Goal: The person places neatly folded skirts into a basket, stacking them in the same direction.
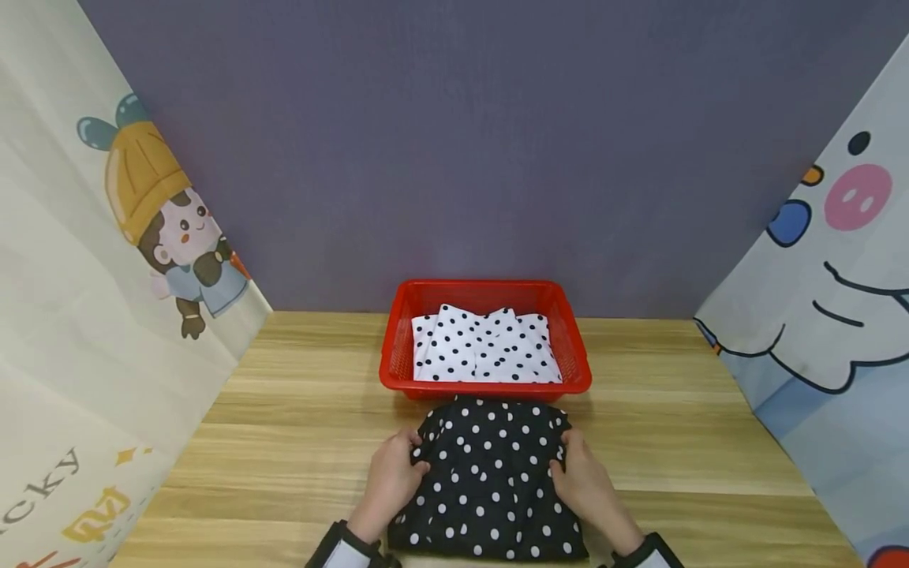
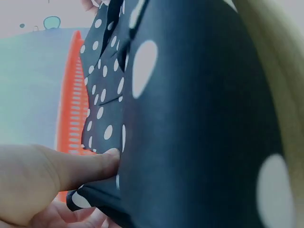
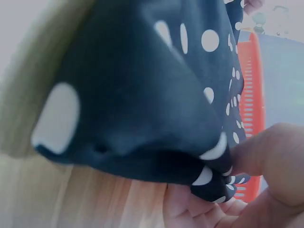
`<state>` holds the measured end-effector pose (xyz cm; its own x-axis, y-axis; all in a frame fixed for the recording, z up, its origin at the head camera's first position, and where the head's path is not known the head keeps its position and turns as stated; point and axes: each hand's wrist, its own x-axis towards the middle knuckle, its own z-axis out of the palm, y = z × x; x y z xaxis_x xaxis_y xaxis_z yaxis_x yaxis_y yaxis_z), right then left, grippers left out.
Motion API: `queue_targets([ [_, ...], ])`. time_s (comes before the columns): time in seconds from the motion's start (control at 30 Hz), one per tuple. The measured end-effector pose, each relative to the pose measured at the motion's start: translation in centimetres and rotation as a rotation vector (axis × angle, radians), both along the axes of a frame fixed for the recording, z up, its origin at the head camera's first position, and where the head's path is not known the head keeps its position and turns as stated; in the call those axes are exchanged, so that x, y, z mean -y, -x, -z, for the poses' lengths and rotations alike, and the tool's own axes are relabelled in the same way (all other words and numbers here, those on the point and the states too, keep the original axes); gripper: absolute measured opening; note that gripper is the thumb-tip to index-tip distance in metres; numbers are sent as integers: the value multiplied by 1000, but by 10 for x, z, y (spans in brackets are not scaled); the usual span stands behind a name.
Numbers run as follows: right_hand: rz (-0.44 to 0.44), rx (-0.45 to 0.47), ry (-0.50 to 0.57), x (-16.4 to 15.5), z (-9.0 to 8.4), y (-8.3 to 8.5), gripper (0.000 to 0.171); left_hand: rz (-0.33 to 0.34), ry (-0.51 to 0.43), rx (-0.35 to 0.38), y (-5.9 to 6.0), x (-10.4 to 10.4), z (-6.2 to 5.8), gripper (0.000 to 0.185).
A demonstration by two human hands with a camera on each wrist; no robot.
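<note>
A person stands at the wooden worktop with a folded black cloth with white dots lying flat in front of them, close to the near edge. The left hand holds the cloth's left side, its fingers curled round the edge of the fabric; the left wrist view shows the thumb pressed against the cloth with the other fingers tucked beneath the fold. The right hand grips the opposite side in the same way, and the right wrist view shows its thumb on top of the bunched edge with the palm under it. Both hands sit roughly level with each other, one at each side of the cloth, dark sleeve cuffs showing at the wrists.

Just beyond the black cloth, nearly touching its far edge, stands a red plastic basket. Inside it lies a folded white cloth with black dots, which fills most of the basket's floor.

A plain purple backdrop rises behind the worktop. On the left hangs a pale sheet with a cartoon child in a yellow hat; on the right hangs another sheet with a cartoon animal with a pink cheek
</note>
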<state>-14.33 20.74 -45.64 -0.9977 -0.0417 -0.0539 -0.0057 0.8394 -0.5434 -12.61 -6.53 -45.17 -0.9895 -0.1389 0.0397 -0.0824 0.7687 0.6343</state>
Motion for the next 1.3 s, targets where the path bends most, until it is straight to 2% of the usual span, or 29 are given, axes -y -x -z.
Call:
queue_targets([
  [0.33, 32, -67, -7, 1, -11, -16, 40, -4, -40, -13, -20, -3, -10, 33],
  [0.57, 29, -156, -25, 2, -18, -17, 41, -19, -12, -100, -25, -4, -15, 34],
  [0.73, 23, -196, -32, 3, -28, -17, 43, -20, 5, -133, -27, -4, -23, 34],
  [1.0, -30, -370, -19, 3, -40, -11, 44, -16, 36, -205, -22, -3, -38, 35],
  [1.3, -19, -370, -34, 6, -50, 5, 44, -6, 52, -306, -4, 0, -42, 34],
])
